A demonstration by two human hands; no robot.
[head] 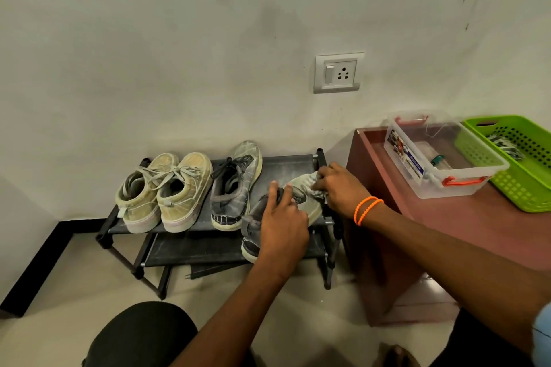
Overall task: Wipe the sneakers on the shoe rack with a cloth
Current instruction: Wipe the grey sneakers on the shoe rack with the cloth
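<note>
Clear plastic box (441,155), red latches, on the maroon cabinet (465,226): paper label (405,152) along its near side wall, printed "MULTI BOX" in white on dark blue. The label's other print is too small to read.

rack (286,162): matt black fabric shelf | box (447,185): clear glossy plastic | basket (518,191): green plastic

1 head-worn view looks forward and down, close over the shoe rack (286,162) against the wall (179,39).
</note>
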